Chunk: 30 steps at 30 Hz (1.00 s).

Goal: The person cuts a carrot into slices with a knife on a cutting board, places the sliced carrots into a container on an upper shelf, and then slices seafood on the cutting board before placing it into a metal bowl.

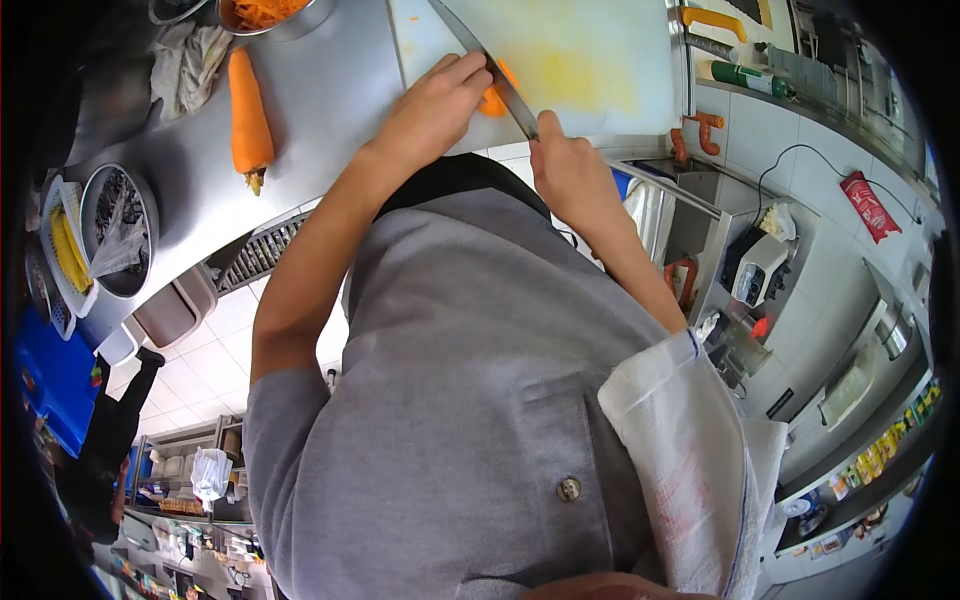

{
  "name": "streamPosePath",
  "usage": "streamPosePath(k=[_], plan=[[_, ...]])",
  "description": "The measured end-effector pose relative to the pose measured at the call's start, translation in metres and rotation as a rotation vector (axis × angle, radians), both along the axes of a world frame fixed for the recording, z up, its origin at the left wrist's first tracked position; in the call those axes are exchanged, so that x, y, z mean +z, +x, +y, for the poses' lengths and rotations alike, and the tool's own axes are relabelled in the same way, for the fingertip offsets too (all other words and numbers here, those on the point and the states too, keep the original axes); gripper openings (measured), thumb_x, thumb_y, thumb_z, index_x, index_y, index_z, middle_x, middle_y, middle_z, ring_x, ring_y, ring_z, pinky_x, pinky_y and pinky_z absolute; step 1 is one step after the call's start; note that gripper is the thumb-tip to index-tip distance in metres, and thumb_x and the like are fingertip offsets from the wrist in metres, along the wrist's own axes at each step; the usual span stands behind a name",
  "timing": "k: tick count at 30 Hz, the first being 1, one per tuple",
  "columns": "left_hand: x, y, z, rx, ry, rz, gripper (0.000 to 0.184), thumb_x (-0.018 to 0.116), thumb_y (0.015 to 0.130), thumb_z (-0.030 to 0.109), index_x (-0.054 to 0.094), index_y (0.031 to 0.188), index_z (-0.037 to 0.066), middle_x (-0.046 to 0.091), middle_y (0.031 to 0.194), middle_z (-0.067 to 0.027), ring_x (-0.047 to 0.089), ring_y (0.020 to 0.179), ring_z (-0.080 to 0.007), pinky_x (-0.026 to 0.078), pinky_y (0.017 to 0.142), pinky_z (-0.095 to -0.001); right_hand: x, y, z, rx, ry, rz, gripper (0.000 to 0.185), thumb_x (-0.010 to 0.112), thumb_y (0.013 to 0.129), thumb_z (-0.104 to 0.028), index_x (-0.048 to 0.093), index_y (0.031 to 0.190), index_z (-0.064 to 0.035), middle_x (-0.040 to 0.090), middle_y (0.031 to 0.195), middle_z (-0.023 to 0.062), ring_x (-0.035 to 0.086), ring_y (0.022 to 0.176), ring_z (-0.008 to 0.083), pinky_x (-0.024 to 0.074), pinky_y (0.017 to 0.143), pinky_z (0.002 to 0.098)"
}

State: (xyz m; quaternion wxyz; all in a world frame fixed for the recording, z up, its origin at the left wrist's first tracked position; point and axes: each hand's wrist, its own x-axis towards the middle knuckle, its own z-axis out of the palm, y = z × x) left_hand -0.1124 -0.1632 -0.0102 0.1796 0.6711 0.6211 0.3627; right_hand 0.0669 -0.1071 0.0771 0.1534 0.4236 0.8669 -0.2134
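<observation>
My right hand (572, 168) grips the handle of a kitchen knife (512, 98), which hides most of the handle. The long blade slants up and left across a white cutting board (620, 50) with yellowish stains. My left hand (436, 108) has its fingers curled and pressed against a carrot piece (493, 102) by the near edge of the board. The blade passes right beside the fingertips, over the carrot. A thin orange strip shows on the blade's far side. To the left, a whole carrot (250, 115) lies on the steel counter (325, 100).
A metal bowl of shredded carrot (300, 22) stands at the counter's back, near a crumpled cloth (187, 68). A metal bowl (148, 220) with dark contents and a white basket (78, 285) with yellow items sit at left. A dark-clothed person (100, 450) is beyond.
</observation>
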Motion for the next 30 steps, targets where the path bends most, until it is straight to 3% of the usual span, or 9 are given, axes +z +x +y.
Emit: streamPosePath(k=[2,6,10,13,17,19,22,25,30], plan=[[-0.003,0.002,-0.003,-0.001,0.006,-0.020,0.022,0.067,0.081,-0.001,0.061,0.101,-0.002,0.058,0.105,-0.0111,0.057,0.100,-0.0315,0.050,0.086,-0.0409,-0.029,0.004,-0.003,-0.014,-0.003,0.013,0.014,0.052,0.091,-0.009,0.044,0.099,-0.0015,0.063,0.071,0.0303,0.065,0.071,0.0498,0.0513,0.063,0.0583],[-0.001,0.000,-0.001,0.005,-0.005,-0.017,0.020,0.068,0.080,-0.001,0.060,0.098,-0.002,0.058,0.104,-0.0112,0.057,0.099,-0.0316,0.050,0.085,-0.0406,-0.013,0.000,0.001,0.016,0.022,0.046,0.015,0.053,0.090,-0.009,0.044,0.099,-0.0004,0.063,0.071,0.0301,0.065,0.070,0.0493,0.0517,0.063,0.0582],[-0.003,-0.001,-0.001,0.009,0.038,-0.043,0.019,0.068,0.080,-0.001,0.060,0.097,-0.002,0.057,0.102,-0.0114,0.057,0.098,-0.0316,0.050,0.084,-0.0406,-0.035,-0.004,-0.005,-0.016,0.025,0.056,0.016,0.054,0.089,-0.008,0.045,0.100,-0.0005,0.064,0.072,0.0286,0.066,0.069,0.0484,0.0522,0.062,0.0574],[-0.004,0.002,-0.006,-0.008,0.028,-0.069,0.019,0.069,0.079,-0.001,0.061,0.097,-0.002,0.057,0.101,-0.0112,0.057,0.098,-0.0313,0.050,0.084,-0.0407,-0.013,-0.002,0.000,0.032,0.040,0.075,0.017,0.055,0.089,-0.009,0.045,0.100,-0.0009,0.065,0.072,0.0286,0.066,0.070,0.0482,0.0524,0.062,0.0574],[-0.003,-0.001,-0.008,0.003,0.044,-0.077,0.020,0.069,0.079,-0.001,0.061,0.097,-0.001,0.058,0.102,-0.0103,0.058,0.097,-0.0310,0.051,0.083,-0.0404,-0.029,-0.001,-0.006,-0.037,0.046,-0.003,0.017,0.056,0.089,-0.010,0.046,0.100,-0.0012,0.064,0.072,0.0287,0.066,0.070,0.0482,0.0523,0.062,0.0573],[-0.005,-0.001,-0.006,0.015,0.045,-0.091,0.020,0.070,0.079,-0.001,0.061,0.097,-0.001,0.058,0.102,-0.0101,0.058,0.097,-0.0311,0.051,0.083,-0.0403,-0.029,-0.004,-0.003,-0.010,0.030,0.093,0.017,0.056,0.089,-0.010,0.046,0.100,-0.0018,0.064,0.071,0.0286,0.066,0.070,0.0480,0.0522,0.062,0.0574],[-0.006,-0.002,-0.006,0.010,0.099,-0.100,0.019,0.070,0.079,-0.001,0.062,0.096,-0.001,0.059,0.102,-0.0101,0.059,0.096,-0.0312,0.051,0.082,-0.0402,0.004,-0.005,-0.009,-0.009,0.014,-0.003,0.022,0.056,0.094,-0.016,0.043,0.102,-0.0008,0.062,0.070,0.0302,0.062,0.069,0.0517,0.0493,0.063,0.0608],[-0.005,-0.001,-0.006,0.043,0.096,-0.136,0.017,0.069,0.080,-0.001,0.062,0.095,-0.001,0.060,0.101,-0.0102,0.059,0.096,-0.0312,0.051,0.082,-0.0393,-0.037,-0.004,-0.014,-0.068,0.003,0.054,0.022,0.056,0.095,-0.017,0.042,0.102,-0.0012,0.062,0.069,0.0300,0.062,0.068,0.0516,0.0496,0.061,0.0600],[-0.004,-0.013,-0.013,0.035,0.122,-0.159,0.012,0.066,0.082,-0.001,0.063,0.094,-0.002,0.061,0.098,-0.0105,0.061,0.091,-0.0314,0.051,0.080,-0.0384,-0.038,-0.003,-0.013,-0.071,0.018,0.061,0.022,0.056,0.095,-0.017,0.043,0.102,-0.0016,0.063,0.069,0.0296,0.063,0.069,0.0511,0.0500,0.062,0.0592]])
